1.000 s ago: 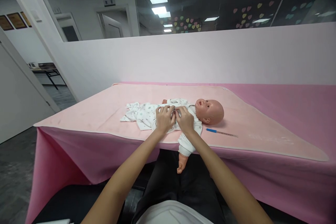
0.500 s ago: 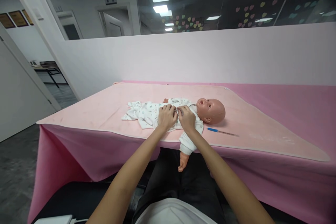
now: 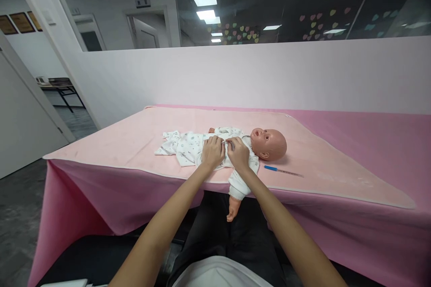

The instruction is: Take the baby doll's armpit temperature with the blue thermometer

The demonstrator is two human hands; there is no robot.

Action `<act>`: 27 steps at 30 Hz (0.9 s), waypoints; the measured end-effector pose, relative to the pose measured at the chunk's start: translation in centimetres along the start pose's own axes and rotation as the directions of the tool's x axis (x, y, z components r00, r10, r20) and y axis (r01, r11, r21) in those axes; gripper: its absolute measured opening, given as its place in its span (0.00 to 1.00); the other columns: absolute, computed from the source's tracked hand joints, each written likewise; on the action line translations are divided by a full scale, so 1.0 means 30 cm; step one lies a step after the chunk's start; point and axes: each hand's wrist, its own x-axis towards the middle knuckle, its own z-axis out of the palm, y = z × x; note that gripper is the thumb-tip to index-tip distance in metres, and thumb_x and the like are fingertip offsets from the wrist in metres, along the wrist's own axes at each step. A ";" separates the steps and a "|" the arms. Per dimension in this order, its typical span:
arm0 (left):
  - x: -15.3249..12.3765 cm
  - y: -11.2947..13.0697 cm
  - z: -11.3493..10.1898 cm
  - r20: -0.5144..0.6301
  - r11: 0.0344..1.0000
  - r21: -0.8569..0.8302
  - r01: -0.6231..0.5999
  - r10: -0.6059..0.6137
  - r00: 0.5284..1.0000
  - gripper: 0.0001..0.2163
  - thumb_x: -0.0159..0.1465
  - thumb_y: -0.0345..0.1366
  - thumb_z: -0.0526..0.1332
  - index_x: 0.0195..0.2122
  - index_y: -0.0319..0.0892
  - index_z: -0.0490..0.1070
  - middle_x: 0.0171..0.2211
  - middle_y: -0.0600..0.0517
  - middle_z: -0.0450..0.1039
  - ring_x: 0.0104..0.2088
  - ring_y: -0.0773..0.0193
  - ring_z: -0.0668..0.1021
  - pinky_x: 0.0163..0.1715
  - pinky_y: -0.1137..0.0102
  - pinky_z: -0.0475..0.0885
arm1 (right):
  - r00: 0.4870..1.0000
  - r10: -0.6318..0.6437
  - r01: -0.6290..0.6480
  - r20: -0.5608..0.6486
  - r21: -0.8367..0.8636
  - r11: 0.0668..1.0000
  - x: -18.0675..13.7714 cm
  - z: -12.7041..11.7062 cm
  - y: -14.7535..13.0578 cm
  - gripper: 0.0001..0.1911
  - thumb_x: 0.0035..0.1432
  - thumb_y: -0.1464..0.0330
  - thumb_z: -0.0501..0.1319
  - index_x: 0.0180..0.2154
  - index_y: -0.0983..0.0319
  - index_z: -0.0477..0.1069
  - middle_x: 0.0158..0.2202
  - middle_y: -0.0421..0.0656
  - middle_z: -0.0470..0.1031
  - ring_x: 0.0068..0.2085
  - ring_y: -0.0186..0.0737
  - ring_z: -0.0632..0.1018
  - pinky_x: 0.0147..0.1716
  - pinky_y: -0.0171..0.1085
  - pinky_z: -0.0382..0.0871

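Observation:
A baby doll [image 3: 268, 143] lies on its back on the pale pink blanket [image 3: 134, 143], head to the right, dressed in a white printed suit [image 3: 183, 145]. One doll arm hangs over the table's front edge [image 3: 234, 202]. My left hand [image 3: 212, 152] and my right hand [image 3: 238, 154] rest side by side on the doll's chest. Both pinch the front of the suit with curled fingers. The fingertips meet at the suit's closure.
A thin thermometer with a blue end [image 3: 282, 171] lies on the blanket just right of the doll. The table wears a darker pink cloth [image 3: 370, 143] and stands against a low pale wall [image 3: 269, 76]. A doorway and floor open at the left.
Both hands stay on the doll's chest with only small finger shifts on the suit. The view has tipped slightly.

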 end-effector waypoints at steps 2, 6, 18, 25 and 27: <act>-0.001 -0.001 0.000 -0.016 1.000 -0.004 -0.013 0.013 1.000 0.10 0.65 0.36 0.44 0.35 0.41 0.62 0.36 0.48 0.65 0.38 0.61 0.67 0.38 0.65 0.61 | 1.000 -0.001 0.001 -0.007 0.007 1.000 0.001 0.000 0.000 0.12 0.56 0.73 0.50 0.34 0.60 0.72 0.36 0.42 0.74 0.36 0.37 0.73 0.33 0.33 0.61; -0.002 -0.006 -0.002 -0.043 0.998 -0.045 -0.048 0.046 0.998 0.09 0.66 0.35 0.44 0.36 0.41 0.62 0.36 0.48 0.65 0.37 0.61 0.67 0.38 0.65 0.61 | 1.000 0.004 -0.003 -0.019 0.013 1.000 0.000 -0.001 -0.001 0.11 0.56 0.73 0.51 0.34 0.60 0.72 0.36 0.42 0.74 0.36 0.37 0.73 0.34 0.33 0.61; -0.004 -0.011 0.002 -0.061 0.988 -0.138 -0.070 0.062 0.996 0.06 0.64 0.31 0.47 0.38 0.41 0.62 0.36 0.49 0.66 0.38 0.61 0.67 0.38 0.66 0.62 | 0.999 0.010 -0.010 -0.032 0.023 1.000 -0.001 0.001 0.000 0.10 0.56 0.72 0.52 0.34 0.60 0.71 0.35 0.41 0.74 0.36 0.36 0.73 0.34 0.32 0.62; -0.004 -0.022 0.007 -0.069 0.972 -0.232 -0.043 0.027 0.997 0.05 0.63 0.31 0.48 0.36 0.42 0.62 0.36 0.51 0.67 0.38 0.63 0.68 0.38 0.67 0.62 | 1.000 -0.008 0.008 -0.019 0.027 1.000 0.002 0.002 0.002 0.11 0.57 0.73 0.51 0.34 0.60 0.71 0.35 0.42 0.74 0.37 0.37 0.73 0.35 0.33 0.62; -0.003 -0.023 0.003 -0.071 0.965 -0.261 -0.032 0.013 0.997 0.05 0.63 0.32 0.48 0.36 0.42 0.62 0.37 0.51 0.67 0.38 0.63 0.68 0.39 0.67 0.62 | 1.000 -0.009 0.009 -0.015 0.026 1.000 0.003 0.003 0.003 0.11 0.57 0.72 0.51 0.34 0.60 0.71 0.35 0.42 0.74 0.37 0.37 0.73 0.35 0.33 0.62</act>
